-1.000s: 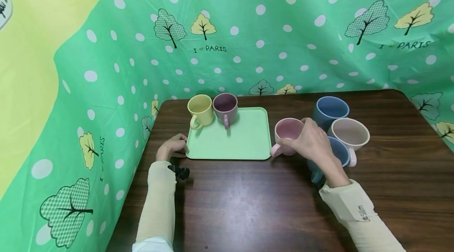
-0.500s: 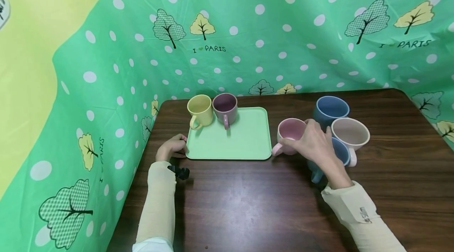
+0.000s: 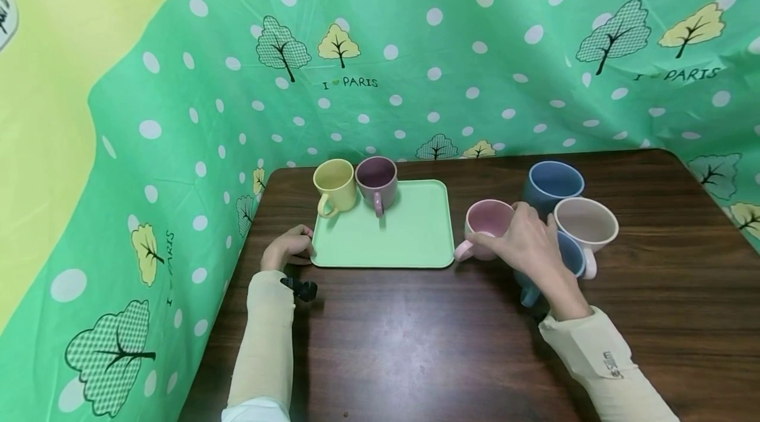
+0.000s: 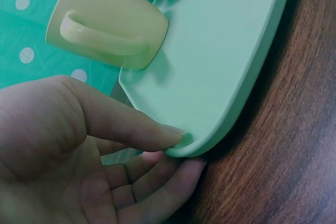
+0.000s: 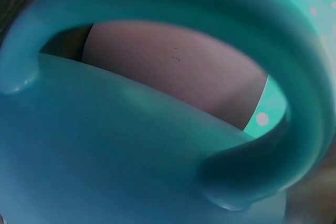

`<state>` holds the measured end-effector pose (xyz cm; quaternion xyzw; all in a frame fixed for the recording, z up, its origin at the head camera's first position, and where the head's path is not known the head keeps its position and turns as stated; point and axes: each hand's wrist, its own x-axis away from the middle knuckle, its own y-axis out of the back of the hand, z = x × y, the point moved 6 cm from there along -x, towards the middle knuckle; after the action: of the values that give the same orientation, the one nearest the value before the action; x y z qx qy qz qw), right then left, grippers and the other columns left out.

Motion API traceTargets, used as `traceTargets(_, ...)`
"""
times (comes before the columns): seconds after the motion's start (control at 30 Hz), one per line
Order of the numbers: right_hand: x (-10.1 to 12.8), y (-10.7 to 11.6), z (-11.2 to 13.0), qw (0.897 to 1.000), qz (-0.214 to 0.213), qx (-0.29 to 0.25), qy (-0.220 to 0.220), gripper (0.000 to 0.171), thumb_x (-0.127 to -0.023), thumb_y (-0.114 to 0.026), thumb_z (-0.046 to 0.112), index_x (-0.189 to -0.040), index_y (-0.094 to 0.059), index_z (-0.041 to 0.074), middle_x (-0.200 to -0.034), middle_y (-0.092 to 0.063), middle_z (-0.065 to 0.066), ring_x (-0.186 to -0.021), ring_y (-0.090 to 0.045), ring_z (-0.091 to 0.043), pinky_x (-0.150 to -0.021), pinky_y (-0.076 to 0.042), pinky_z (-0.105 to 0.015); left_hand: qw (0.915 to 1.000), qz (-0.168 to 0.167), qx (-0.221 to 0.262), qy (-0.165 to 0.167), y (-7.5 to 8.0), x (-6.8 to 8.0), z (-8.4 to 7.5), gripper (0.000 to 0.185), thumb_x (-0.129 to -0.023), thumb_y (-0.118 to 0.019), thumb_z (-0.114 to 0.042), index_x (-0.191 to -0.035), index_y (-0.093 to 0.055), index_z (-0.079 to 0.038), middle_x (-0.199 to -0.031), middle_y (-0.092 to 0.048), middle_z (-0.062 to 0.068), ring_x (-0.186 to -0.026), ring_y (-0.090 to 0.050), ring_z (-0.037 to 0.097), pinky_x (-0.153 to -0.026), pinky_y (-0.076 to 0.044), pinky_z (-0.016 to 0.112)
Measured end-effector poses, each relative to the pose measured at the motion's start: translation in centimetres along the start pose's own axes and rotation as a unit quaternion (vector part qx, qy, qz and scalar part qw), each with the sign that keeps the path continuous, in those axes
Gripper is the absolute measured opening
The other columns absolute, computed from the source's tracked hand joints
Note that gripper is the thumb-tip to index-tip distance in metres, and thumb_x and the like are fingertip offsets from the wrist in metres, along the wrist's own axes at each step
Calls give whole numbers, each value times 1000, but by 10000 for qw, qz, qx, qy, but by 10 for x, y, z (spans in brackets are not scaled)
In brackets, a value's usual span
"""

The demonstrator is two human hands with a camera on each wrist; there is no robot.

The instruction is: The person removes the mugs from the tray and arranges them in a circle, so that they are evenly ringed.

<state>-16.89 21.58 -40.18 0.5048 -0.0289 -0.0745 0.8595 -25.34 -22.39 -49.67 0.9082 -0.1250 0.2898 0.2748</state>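
Six mugs on a dark wooden table, plus one pale green tray.

Right hand: curled over the near side of the pink mug, fingers wrapped round its rim and wall, grasping it. Pink mug stands upright on the table just right of the tray's right edge, handle toward the tray's near corner. Cannot tell whether its base is lifted off the wood.

Left hand: at the tray's near left corner. The left wrist view shows the thumb lying on top of the tray rim and fingers tucked beneath the corner, pinching it.

On the tray, far left corner: yellow mug and mauve mug, upright, side by side and touching, handles toward the person.

Right of the pink mug, a tight cluster: dark blue mug farthest back, beige mug in front of it, and a second blue mug nearest, partly hidden behind the right wrist. The right wrist view is filled by that blue mug's handle, seen very close, with a pale surface showing through the loop.

Green polka-dot cloth with tree prints stands behind the table and along its left side.
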Motion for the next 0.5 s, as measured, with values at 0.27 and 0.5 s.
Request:
traceTargets(0.27, 3, 1, 0, 10000, 15, 40, -35, 99, -64, -74, 67, -115, -42, -11, -101, -51, -26, -93, -51, -41, -103, -17, -66, 10000, 14, 17, -48, 0, 1, -2, 41, -83, -54, 4, -121, -42, -3, -110, -47, 17, -87, -56, 25, -76, -55, 35)
traceTargets(0.5, 5, 3, 2, 9999, 17, 58, 149, 97, -65, -73, 67, -114, -43, -11, -98, -51, -26, -90, -52, -40, -103, -16, -65, 10000, 17, 42, -9, 0, 1, -1, 41, -83, -53, 5, -121, -41, -3, -110, -46, 17, -87, -55, 25, -74, -54, 34)
